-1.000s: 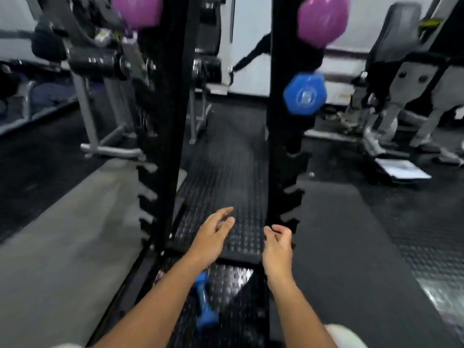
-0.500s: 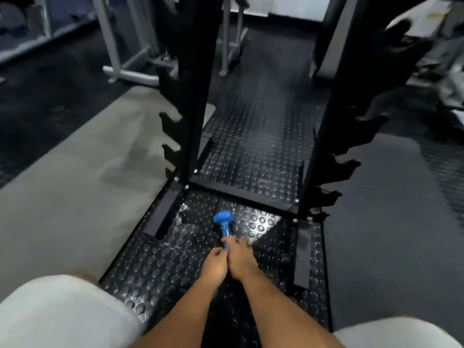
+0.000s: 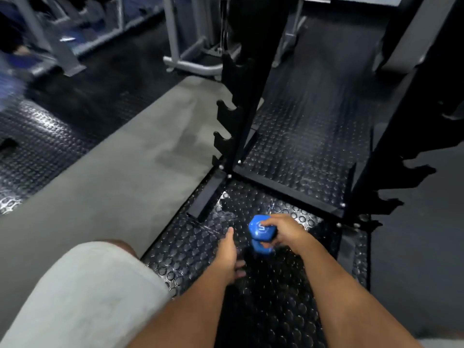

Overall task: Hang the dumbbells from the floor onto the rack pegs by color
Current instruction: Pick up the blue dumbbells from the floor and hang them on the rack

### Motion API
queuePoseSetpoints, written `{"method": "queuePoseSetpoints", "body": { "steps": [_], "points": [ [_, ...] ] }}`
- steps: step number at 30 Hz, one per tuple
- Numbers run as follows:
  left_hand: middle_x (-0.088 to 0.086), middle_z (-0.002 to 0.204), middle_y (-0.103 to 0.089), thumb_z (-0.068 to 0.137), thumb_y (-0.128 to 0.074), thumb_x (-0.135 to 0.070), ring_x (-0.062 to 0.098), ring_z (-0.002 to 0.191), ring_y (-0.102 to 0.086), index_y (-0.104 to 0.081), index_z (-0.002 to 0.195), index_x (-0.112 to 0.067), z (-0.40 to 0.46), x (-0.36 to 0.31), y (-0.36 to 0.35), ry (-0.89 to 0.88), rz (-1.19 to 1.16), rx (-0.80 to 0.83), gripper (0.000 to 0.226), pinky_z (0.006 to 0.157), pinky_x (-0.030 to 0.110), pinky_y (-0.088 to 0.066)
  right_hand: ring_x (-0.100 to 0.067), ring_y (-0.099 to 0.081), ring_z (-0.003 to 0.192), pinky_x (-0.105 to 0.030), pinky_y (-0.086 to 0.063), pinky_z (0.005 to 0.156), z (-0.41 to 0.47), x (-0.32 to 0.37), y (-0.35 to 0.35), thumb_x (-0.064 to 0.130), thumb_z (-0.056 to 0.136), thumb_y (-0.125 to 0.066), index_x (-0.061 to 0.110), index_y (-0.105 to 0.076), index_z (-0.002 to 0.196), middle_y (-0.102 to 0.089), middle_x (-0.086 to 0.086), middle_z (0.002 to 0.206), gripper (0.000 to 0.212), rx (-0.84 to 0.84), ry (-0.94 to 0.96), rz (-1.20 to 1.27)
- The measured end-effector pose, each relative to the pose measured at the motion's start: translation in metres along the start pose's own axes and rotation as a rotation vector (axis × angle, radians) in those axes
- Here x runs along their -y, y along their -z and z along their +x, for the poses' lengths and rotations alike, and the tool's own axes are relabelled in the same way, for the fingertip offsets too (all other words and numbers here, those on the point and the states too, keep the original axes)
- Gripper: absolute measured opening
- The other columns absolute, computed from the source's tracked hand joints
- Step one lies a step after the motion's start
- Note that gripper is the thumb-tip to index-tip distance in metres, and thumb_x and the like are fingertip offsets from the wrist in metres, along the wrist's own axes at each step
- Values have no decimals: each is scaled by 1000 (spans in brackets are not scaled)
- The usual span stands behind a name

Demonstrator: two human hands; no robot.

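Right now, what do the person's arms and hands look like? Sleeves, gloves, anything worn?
Both forearms are bare up to the frame edge: no sleeves in view. The left hand and right hand have no gloves, and no watch, band or ring shows. Light grey shorts cover the knee beside the left arm.

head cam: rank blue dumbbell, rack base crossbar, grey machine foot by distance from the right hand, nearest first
1. blue dumbbell: in the grip of the right hand, on its left side.
2. rack base crossbar: on the floor just beyond the hand, running across the studded mat.
3. grey machine foot: far back and to the left, past the left rack upright.
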State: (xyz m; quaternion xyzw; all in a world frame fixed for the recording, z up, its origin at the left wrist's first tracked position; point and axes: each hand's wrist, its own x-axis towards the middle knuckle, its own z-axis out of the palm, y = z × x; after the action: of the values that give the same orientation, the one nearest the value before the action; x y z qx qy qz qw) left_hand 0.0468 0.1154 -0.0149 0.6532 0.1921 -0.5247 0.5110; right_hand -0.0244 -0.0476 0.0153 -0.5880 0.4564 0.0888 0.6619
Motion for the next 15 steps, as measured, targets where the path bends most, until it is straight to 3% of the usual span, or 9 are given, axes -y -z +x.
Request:
{"method": "queuePoseSetpoints", "body": {
  "steps": [3,5,7,9,12,15],
  "points": [
    [21,144,-50,74,-42,-92,48,102,-65,-40,127,-26,-11,8,5,219,-101,169,85,75,56,-59,-37,-72,67,-32,-56,44,-34,13,2,10,87,-68,1,-64,108,-72,-24,96,23,38,-31,14],
    [26,133,-61,71,-50,-90,49,89,-72,-50,137,-12,-13,9,4,312,-85,261,103,71,54,-61,-30,-68,55,-25,-50,38,-56,20,-3,7,85,-68,3,-67,93,-67,-19,83,9,72,-20,-66],
    [23,109,-74,76,-57,-79,39,78,-75,-68,119,-6,-19,5,-5,313,-40,357,85,75,47,-61,-26,-63,55,-24,-48,37,-73,25,-10,4,84,-66,6,-67,81,-61,-17,79,4,65,4,-154],
    [18,91,-76,73,-68,-60,31,72,-75,-74,98,-3,-21,-3,-16,277,-3,398,62,81,43,-61,-27,-62,63,-26,-49,41,-88,34,-13,10,80,-68,9,-68,77,-62,-13,79,3,27,40,-195],
    [12,80,-75,80,-63,-52,23,72,-70,-73,93,-8,-34,-24,-30,131,101,426,47,74,36,-62,-25,-61,68,-35,-48,51,-103,49,-7,33,61,-70,8,-70,76,-65,-7,77,29,-28,120,-174],
    [8,82,-74,83,-59,-56,18,65,-65,-72,96,-13,-50,-51,-32,39,192,414,47,63,34,-61,-26,-64,70,-29,-49,48,-120,68,-3,22,85,-65,3,-73,90,-68,-10,82,21,-95,179,-8]
  ]
}}
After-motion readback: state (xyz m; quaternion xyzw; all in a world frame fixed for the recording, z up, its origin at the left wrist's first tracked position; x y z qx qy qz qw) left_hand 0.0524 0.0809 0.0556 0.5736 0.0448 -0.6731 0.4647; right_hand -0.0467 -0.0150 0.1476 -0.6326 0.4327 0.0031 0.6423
